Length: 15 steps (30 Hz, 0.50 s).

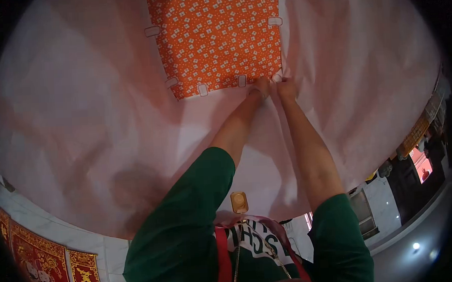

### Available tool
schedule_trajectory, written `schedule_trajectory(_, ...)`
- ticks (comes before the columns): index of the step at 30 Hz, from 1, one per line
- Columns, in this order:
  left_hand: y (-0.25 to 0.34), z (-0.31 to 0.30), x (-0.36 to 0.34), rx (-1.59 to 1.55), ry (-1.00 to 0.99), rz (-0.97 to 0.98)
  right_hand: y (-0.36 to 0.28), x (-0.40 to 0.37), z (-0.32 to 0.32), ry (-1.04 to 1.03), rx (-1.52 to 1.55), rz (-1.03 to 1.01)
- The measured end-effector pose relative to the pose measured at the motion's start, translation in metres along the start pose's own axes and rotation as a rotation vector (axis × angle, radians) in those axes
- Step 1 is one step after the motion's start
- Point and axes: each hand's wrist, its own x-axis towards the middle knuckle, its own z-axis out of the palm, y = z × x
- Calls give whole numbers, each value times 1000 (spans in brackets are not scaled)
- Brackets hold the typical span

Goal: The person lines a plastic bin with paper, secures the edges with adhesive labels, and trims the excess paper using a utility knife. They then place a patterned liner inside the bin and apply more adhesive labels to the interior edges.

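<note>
An orange patterned sheet (pixel 216 38) lies on a large pale pink sheet (pixel 205 121), with several small white labels along its sides and lower edge. Close to its lower right corner, my left hand (pixel 261 86) has its fingers bent at the edge, beside the label (pixel 242 81). Just to the right, my right hand (pixel 286 89) is closed by a white label (pixel 277 78) on that corner, its fingertips touching or pinching there. What lies between the fingers of either hand is too small to make out.
A small gold tray (pixel 239 202) sits near my body at the sheet's near edge. Red and gold hangings (pixel 39 260) are at the lower left. Shelves with goods (pixel 417 132) stand at the right.
</note>
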Motion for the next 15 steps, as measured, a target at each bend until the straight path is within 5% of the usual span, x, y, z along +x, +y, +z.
schedule_trajectory(2, -6, 5, 6, 59, 75, 3, 7, 8, 10, -32, 99, -4)
schedule_trajectory(4, -24, 23, 25, -201, 203, 13, 7, 11, 14, -42, 90, 19)
schedule_trajectory(15, -4, 4, 4, 47, 212, 259, -16, -9, -7, -67, 165, 57)
